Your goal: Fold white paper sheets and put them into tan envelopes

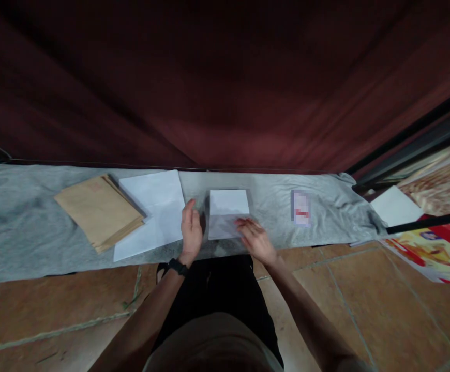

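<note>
Probably a home: terracotta floor tiles [349,281], dark red curtain [217,93], grey cloth [23,217].

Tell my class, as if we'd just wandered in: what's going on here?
A person is working with white paper on a gray cloth. The right hand is at its lower right, fingers over the edge; blur hides whether they press on it. The left hand is open just left of it. Farther left, a brown paper stack partly covers larger white sheets.
</note>
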The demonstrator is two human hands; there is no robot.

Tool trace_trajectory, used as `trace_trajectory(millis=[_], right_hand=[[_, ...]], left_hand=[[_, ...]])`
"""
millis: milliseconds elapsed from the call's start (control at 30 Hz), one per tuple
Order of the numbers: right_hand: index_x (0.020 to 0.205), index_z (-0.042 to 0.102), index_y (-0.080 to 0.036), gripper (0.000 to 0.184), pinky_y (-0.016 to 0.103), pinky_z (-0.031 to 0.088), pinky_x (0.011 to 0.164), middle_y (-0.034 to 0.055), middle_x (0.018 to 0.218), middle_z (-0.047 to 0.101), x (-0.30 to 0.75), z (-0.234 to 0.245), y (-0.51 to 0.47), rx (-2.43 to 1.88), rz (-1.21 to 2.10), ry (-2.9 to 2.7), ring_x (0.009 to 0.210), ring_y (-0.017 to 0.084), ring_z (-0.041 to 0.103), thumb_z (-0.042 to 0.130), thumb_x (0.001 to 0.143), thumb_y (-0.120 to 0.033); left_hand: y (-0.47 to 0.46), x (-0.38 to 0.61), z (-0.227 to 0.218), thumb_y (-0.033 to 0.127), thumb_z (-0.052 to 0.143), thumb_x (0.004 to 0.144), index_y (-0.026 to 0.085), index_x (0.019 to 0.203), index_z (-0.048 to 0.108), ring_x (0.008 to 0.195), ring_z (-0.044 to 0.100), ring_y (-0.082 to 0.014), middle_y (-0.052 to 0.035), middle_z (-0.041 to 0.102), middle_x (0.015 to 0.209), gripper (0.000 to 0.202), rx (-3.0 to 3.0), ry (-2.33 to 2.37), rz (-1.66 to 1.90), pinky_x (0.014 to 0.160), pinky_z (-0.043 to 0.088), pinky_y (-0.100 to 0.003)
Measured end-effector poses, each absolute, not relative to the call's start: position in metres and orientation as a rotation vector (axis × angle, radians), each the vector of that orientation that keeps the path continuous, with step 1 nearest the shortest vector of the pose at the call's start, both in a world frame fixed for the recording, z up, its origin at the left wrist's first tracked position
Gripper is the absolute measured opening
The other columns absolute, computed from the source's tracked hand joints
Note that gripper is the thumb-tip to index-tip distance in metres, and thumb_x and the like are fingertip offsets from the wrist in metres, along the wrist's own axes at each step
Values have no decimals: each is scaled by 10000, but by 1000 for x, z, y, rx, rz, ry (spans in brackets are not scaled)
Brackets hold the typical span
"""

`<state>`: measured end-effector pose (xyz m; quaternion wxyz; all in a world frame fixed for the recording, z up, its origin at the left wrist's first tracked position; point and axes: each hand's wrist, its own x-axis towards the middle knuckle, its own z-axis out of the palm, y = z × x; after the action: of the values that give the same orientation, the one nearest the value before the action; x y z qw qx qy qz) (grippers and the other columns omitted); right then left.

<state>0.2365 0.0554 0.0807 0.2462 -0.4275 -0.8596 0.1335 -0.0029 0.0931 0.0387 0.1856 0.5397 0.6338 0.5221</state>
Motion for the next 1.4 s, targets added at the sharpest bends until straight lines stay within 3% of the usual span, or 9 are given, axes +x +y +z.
trace_trajectory(millis=[167,400,567,733,833,967,1067,1200,1400], right_hand=[[1281,639,-233,419,459,461,1175,70,1373,669,241,28,25,-1143,335,-2419,1329,197,581,442,940,-87],[1515,472,-185,555,515,409,1214,123,1528,539,239,19,9,-1182,316,-2460,1451,246,467,477,965,-115],[1574,387,-233,636,541,393,1218,104,1587,465,242,13,10,-1258,330,-2440,1482,260,424,516,958,-140],[1574,389,-240,607,516,393,1223,98,1584,471,247,15,10,-1238,382,-2423,1483,241,423,504,984,-155],[1582,376,-242,594,532,360,1238,97,1598,450,251,24,8,-1207,475,-2400,1495,253,403,530,1010,-286],[1587,367,-251,532,512,353,1243,75,1587,471,250,42,23,-1257,587,-2239,1486,229,418,392,1066,-356],[1576,394,-236,512,499,336,1249,84,1588,469,238,50,54,-1433,531,-2100,1496,226,401,299,1086,-346],[1573,373,-100,561,513,283,1260,160,1632,375,215,41,97,-1546,426,-2135,1538,255,314,253,1089,-356],[1579,369,-134,570,507,209,1275,132,1639,368,208,15,110,-1613,272,-2276,1544,260,297,326,1083,-412]], left_hand=[[83,-6,41,376,329,1058,218,1368,603,1418,496,-205,-85,558,1508,443,1958,1563,1102,1209,397,-425],[89,26,32,387,359,1058,225,1471,534,1514,360,-209,-63,465,1592,477,2571,1136,392,1264,266,-449],[92,23,27,398,371,1053,262,1524,468,1548,283,-207,-47,400,1631,500,2654,1178,369,1284,197,-450],[84,-2,26,419,338,1044,170,1555,412,1535,317,-233,-117,386,1632,573,2565,1419,349,1272,252,-467],[71,-2,28,389,344,1034,97,1544,409,1528,331,-268,-170,395,1618,592,2499,1577,388,1255,298,-476],[66,27,34,336,313,1035,77,1559,369,1549,280,-250,-156,369,1637,588,2477,1612,457,1276,260,-454],[83,54,34,263,308,1017,38,1553,363,1558,251,-263,-182,346,1642,584,2432,1622,440,1278,247,-461],[109,72,28,217,318,996,15,1565,324,1565,221,-280,-210,319,1647,604,2429,1601,382,1281,209,-491],[113,61,18,250,279,1014,28,1573,324,1571,201,-271,-175,295,1665,604,2415,1678,351,1293,170,-467]])
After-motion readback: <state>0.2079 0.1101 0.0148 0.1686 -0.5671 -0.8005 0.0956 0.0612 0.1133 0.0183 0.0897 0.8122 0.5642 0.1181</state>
